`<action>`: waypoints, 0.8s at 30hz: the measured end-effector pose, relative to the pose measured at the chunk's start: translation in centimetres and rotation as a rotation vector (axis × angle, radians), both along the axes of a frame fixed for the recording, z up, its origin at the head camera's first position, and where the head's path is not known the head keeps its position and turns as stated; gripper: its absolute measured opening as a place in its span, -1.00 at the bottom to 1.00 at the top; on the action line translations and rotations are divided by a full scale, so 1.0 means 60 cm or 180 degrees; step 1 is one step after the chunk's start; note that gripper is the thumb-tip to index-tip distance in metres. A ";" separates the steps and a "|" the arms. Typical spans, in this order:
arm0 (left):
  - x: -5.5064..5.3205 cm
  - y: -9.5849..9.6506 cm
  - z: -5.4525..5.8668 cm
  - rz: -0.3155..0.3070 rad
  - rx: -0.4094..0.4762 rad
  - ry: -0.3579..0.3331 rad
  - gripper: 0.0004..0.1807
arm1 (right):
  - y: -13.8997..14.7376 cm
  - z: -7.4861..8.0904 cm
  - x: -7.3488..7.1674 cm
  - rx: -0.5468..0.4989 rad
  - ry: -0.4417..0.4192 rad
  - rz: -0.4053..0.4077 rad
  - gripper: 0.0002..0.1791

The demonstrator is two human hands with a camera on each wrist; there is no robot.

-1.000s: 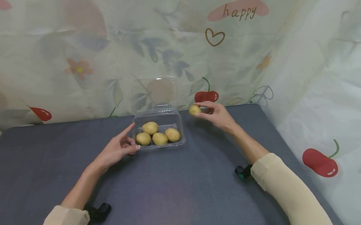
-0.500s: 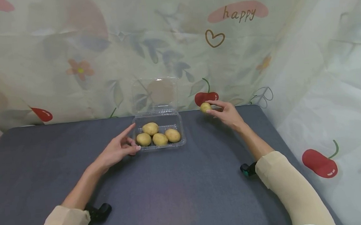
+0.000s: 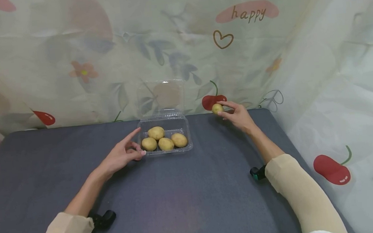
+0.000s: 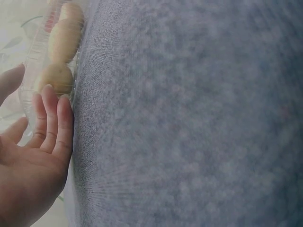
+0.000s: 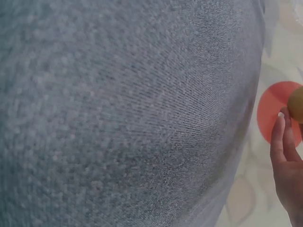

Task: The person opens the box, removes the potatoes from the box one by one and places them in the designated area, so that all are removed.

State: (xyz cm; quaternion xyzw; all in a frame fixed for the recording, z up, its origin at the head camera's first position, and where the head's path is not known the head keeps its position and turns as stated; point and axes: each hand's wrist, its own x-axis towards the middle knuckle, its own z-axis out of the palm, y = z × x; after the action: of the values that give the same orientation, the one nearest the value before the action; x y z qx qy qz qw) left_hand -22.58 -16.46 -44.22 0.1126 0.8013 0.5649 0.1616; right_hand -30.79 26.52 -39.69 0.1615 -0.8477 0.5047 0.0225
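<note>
My right hand (image 3: 239,118) pinches a small yellow potato (image 3: 217,109) between thumb and fingers, above the table's far edge. In the right wrist view this potato (image 5: 297,105) is cut off by the frame's edge. To its left stands a clear plastic clamshell box (image 3: 189,134), its lid (image 3: 160,96) raised at the back. Several potatoes (image 3: 156,133) lie inside, one behind and the others along the front. My left hand (image 3: 120,155) is at the box's left side, index finger stretched along it and thumb at the front corner. Its fingertips (image 4: 49,90) overlap the clear wall in the left wrist view.
A dark grey cloth covers the table (image 3: 179,197). Behind it hangs a patterned curtain (image 3: 167,34), with a whitish sheet (image 3: 353,99) along the right side. Black wrist cameras (image 3: 105,220) sit below both forearms.
The right hand has carried its potato to the right, away from the box, and slightly up. The left hand, the box and the potatoes in it stay in place.
</note>
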 end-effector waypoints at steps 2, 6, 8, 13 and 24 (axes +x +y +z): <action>0.000 0.000 0.000 0.0006 0.0004 -0.0004 -0.02 | -0.003 0.004 0.002 0.0045 0.0021 -0.0003 -0.50; 0.000 -0.001 0.000 0.0008 -0.0006 -0.0005 -0.02 | 0.002 -0.012 -0.008 0.0083 0.0054 -0.0055 -0.50; 0.000 -0.001 0.001 0.0006 -0.0023 0.0001 -0.03 | 0.008 -0.027 -0.018 0.0094 0.0045 -0.0094 -0.50; 0.000 -0.001 0.002 0.0005 -0.0046 0.0016 -0.04 | 0.020 -0.056 -0.040 0.0325 0.0077 -0.0186 -0.50; -0.002 -0.002 -0.001 -0.0009 0.0023 -0.0025 -0.04 | 0.012 -0.064 -0.051 0.0660 0.0040 -0.0413 -0.52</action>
State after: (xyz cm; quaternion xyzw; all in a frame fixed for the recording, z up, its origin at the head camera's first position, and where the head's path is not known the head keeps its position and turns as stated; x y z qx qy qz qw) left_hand -22.70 -16.55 -44.29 0.1120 0.7985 0.5680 0.1652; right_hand -33.87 27.25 -43.54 0.1110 -0.9039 0.4108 0.0435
